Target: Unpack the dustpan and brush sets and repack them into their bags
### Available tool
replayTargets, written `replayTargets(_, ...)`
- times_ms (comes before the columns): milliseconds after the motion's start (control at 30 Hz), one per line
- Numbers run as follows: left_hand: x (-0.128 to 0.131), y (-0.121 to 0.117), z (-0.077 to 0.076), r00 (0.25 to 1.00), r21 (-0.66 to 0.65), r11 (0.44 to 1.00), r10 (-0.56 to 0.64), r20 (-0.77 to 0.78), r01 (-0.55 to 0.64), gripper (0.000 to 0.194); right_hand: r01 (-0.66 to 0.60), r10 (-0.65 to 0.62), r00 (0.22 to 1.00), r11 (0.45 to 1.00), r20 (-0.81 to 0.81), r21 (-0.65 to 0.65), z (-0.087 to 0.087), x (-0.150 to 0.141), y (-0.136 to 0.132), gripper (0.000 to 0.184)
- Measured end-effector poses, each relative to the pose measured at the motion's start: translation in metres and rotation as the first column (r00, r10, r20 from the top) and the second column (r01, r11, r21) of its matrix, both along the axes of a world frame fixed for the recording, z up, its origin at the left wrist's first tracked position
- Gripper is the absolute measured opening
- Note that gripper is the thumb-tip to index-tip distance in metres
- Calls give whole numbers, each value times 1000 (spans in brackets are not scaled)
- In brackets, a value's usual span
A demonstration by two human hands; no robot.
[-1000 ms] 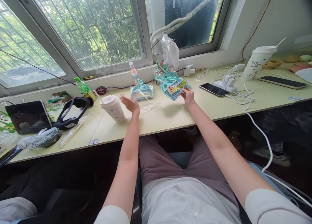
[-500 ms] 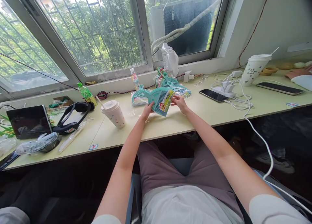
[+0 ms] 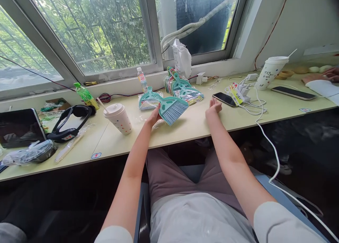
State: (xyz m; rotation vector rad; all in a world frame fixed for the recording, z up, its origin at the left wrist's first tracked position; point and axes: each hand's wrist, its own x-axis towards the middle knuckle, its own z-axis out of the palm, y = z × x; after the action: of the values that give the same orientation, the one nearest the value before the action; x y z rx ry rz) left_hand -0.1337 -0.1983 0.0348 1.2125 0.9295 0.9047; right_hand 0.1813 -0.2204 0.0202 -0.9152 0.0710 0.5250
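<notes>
My left hand (image 3: 154, 116) grips a teal dustpan-and-brush set (image 3: 173, 109) by its handle side, holding it a little above the table with the grey bristles facing up. My right hand (image 3: 214, 106) is empty, fingers loosely curled and apart, near the black phone (image 3: 224, 98). To its right, a yellow printed label card (image 3: 235, 93) appears over the phone's end and the white power strip; whether it rests there or is in the air I cannot tell. Behind the held set lies another teal set (image 3: 150, 99), and a stack of wrapped sets (image 3: 182, 86) stands near the window.
On the left are a lidded paper cup (image 3: 118, 117), black headphones (image 3: 72, 125), a green-capped bottle (image 3: 86, 96) and a tablet (image 3: 21, 128). White cables (image 3: 261, 107) trail over the table edge at right, near another cup (image 3: 271, 73). Another person's hand (image 3: 315, 78) rests at far right.
My right hand has left the dustpan set and moved right. The yellow label card has come off the set and is now by the power strip. My left hand still holds the set.
</notes>
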Motion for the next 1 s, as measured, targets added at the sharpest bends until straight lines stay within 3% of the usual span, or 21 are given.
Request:
replayTargets(67, 0, -3, 1, 998, 19, 999, -45, -51, 46, 59, -145, 147, 983, 989, 109, -29, 1, -12, -2, 36)
replayTargets(100, 0, -5, 1, 994, 30, 996, -77, -75, 79, 60, -258, 271, 930, 962, 247, -84, 2, -23, -4, 34)
replayTargets(133, 1, -6, 0, 988, 40, 992, -115, -100, 120, 62, -353, 394, 821, 919, 412, -176, 5, -37, -6, 33)
replayTargets(167, 1, -8, 0, 980, 50, 986, -155, -124, 162, 64, -399, 494, 662, 869, 563, -293, 7, -53, -9, 32)
replayTargets(200, 1, -9, 0, 971, 58, 979, -187, -149, 197, 67, -374, 556, 493, 830, 669, -414, 10, -69, -13, 33)
replayTargets(267, 1, -9, -1, 957, 70, 971, -209, -200, 227, 73, -161, 615, 174, 788, 769, -594, 16, -100, -22, 33)
replayTargets(333, 0, -8, -3, 952, 70, 975, -187, -242, 209, 76, 109, 624, -98, 781, 775, -615, 21, -127, -30, 34)
replayTargets(367, 0, -7, -4, 950, 69, 978, -174, -258, 198, 76, 211, 634, -202, 773, 747, -598, 23, -137, -32, 34)
replayTargets(433, -1, -6, -5, 946, 72, 980, -160, -281, 187, 75, 325, 678, -321, 735, 661, -596, 28, -154, -35, 37)
replayTargets(500, 0, -4, -6, 941, 86, 978, -155, -300, 188, 74, 362, 739, -351, 673, 575, -645, 33, -166, -35, 39)
replayTargets(600, 0, -2, -6, 933, 128, 974, -134, -334, 186, 70, 358, 809, -336, 583, 482, -729, 41, -174, -29, 38)
replayTargets(700, 0, 4, -7, 913, 203, 964, -82, -399, 175, 64, 339, 842, -326, 529, 430, -778, 48, -173, -19, 43)
replayTargets(867, -2, 23, -16, 884, 447, 880, 76, -461, 157, 47, 289, 849, -284, 518, 445, -805, 47, -156, -11, 49)
replayTargets(1000, 1, 29, -23, 859, 502, 836, 75, -507, 223, 42, 165, 832, -209, 549, 514, -820, 37, -143, -15, 36)
